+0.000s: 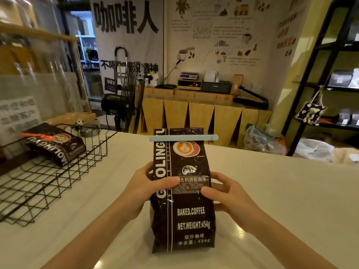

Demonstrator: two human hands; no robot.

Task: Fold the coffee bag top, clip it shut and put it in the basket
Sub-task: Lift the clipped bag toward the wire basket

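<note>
Coffee bag [183, 191] stands upright on the white counter [281, 191], top folded and pale blue clip [183, 138] already across it; left hand [143, 188] and right hand [231, 195] wrap its sides, fingers curled snug; looks like only the carry remains, up and left into the wire basket [58, 171] beside the other bag [56, 142].

coffee bag [183, 191]: dark, upright | clip [183, 137]: pale blue, across top | basket [54, 171]: black wire, left
</note>
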